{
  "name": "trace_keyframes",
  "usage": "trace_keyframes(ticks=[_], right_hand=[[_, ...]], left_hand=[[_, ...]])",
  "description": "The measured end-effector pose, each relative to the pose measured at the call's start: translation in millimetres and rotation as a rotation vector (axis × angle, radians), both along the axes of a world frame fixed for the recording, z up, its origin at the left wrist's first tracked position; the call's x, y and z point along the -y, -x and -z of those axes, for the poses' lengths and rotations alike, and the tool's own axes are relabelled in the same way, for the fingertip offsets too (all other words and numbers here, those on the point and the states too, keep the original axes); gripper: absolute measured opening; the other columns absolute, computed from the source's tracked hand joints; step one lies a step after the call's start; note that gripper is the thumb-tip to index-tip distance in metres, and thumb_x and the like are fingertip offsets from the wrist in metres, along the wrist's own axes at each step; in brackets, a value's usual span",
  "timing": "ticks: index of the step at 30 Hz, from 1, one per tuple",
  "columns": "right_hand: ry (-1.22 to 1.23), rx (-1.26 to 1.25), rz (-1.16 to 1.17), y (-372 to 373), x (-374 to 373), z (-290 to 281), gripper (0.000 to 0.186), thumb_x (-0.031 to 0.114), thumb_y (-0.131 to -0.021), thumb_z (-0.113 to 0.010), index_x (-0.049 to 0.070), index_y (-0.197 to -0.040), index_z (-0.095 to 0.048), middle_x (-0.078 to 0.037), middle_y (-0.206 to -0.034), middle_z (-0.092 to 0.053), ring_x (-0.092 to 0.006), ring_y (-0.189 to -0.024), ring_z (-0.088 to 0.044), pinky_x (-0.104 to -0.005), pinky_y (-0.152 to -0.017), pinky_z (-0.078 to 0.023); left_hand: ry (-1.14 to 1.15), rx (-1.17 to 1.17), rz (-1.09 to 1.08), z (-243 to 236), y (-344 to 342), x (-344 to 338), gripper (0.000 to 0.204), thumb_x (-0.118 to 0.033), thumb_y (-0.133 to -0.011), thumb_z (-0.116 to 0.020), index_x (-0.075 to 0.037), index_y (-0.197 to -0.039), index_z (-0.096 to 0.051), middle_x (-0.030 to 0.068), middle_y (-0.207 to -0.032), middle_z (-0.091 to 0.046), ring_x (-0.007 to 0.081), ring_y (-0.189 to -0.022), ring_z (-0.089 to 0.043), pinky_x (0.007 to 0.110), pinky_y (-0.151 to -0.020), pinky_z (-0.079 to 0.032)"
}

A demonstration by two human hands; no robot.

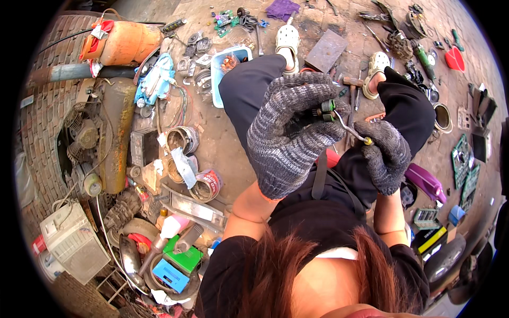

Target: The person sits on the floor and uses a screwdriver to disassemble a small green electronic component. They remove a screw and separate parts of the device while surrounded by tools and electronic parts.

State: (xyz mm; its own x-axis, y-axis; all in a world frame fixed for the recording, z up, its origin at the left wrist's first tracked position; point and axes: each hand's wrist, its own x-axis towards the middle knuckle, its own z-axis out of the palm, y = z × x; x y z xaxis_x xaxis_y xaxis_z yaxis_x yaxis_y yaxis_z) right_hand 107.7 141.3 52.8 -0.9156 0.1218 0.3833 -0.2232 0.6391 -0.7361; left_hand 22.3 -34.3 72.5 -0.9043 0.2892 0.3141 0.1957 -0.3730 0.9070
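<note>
The left hand (289, 135), in a grey knit glove, is curled shut around a small dark part (323, 111) with a green bit on it, held up near the middle of the view. The right hand (384, 153), gloved the same, is closed in a fist on a bent metal tool (350, 129); its yellow end shows at the top of the fist, and its tip meets the part at about 10 o'clock from that hand. The two hands sit close together, joined only through tool and part.

Under them lie the person's dark trousers (249, 90), legs running up toward 12 o'clock and ending in pale clogs (288, 40).

At 12 o'clock, between the feet, a flat metal plate (326, 50) lies on the ground, a hammer (352, 85) just below it. At 11 o'clock sits a blue tray (220, 71) with orange wire in it. At 9 o'clock, tape rolls (183, 140) lie beside a rusty compressor (101, 138). At 10 o'clock an orange cylinder (127, 42) lies on its side. At 3 o'clock a purple jug (424, 180) lies, and farther out green circuit boards (461, 156). At 7 o'clock sit a green box (183, 257) and a blue box (169, 275).
</note>
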Motion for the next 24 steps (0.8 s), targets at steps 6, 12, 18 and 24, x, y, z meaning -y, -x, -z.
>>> trace_keyframes(ticks=[6,12,18,24], right_hand=[[-0.166,-0.061,0.100,6.5,1.6,1.4,0.030,0.008,-0.072,-0.070,0.012,-0.101,-0.072,-0.008,-0.080,-0.064,-0.0274,-0.076,-0.060,-0.0357,-0.071,-0.047],[-0.046,-0.133,0.290,10.2,8.2,10.4,0.024,-0.003,-0.083,-0.057,-0.001,-0.106,-0.065,-0.012,-0.091,-0.067,-0.0215,-0.084,-0.063,-0.0313,-0.081,-0.048],[0.044,0.000,0.352,30.7,2.2,23.5,0.027,0.003,-0.081,-0.068,0.004,-0.108,-0.067,-0.013,-0.091,-0.067,-0.0227,-0.086,-0.064,-0.0309,-0.080,-0.048],[-0.128,-0.055,0.325,46.1,-4.4,33.9,0.036,0.007,-0.076,-0.072,0.007,-0.111,-0.065,-0.012,-0.100,-0.066,-0.0293,-0.095,-0.061,-0.0354,-0.088,-0.047]], left_hand=[[-0.085,0.163,0.041,-1.4,-4.6,-4.8,0.044,0.007,-0.072,-0.075,0.005,-0.113,-0.058,0.0102,-0.115,-0.057,0.0139,-0.094,-0.060,0.028,-0.083,-0.053],[-0.186,0.251,0.050,6.9,-12.4,-13.4,0.045,0.009,-0.073,-0.073,0.006,-0.115,-0.057,0.0110,-0.119,-0.056,0.0162,-0.097,-0.061,0.029,-0.086,-0.053],[-0.118,0.145,0.030,5.5,-6.4,-15.0,0.042,0.010,-0.074,-0.071,0.005,-0.114,-0.059,0.0117,-0.125,-0.051,0.0176,-0.101,-0.060,0.030,-0.087,-0.052],[0.014,0.009,-0.090,8.2,-7.3,-16.2,0.041,0.006,-0.073,-0.073,0.002,-0.113,-0.061,0.0122,-0.121,-0.055,0.0189,-0.102,-0.059,0.031,-0.088,-0.051]])
